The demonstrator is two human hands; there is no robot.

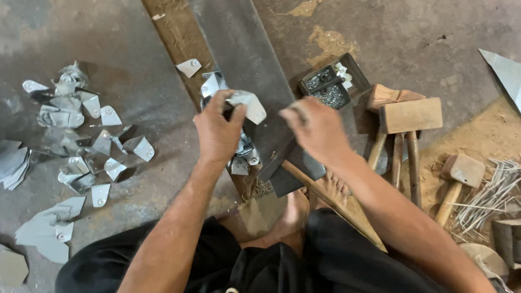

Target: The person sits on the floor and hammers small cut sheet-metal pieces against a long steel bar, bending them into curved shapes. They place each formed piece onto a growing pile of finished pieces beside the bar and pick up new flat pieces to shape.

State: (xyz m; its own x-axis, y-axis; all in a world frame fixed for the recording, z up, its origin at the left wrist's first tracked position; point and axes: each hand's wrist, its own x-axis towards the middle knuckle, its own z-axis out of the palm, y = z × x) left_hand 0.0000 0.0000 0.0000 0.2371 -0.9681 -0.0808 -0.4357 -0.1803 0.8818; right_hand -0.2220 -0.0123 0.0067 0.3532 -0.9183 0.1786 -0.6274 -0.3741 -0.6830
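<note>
The left hand pinches a small bent piece of sheet metal between thumb and fingers, holding it over the long dark steel bar that runs away from the person across the floor. The right hand is loosely curled just beside it, fingertips toward the piece; whether it grips anything I cannot tell. A hammer lies under the right forearm, its wooden handle slanting back toward the lap. More cut metal pieces lie scattered on the concrete to the left. To the right sit a small tray of rivets, several wooden mallets and a bundle of thin rods.
</note>
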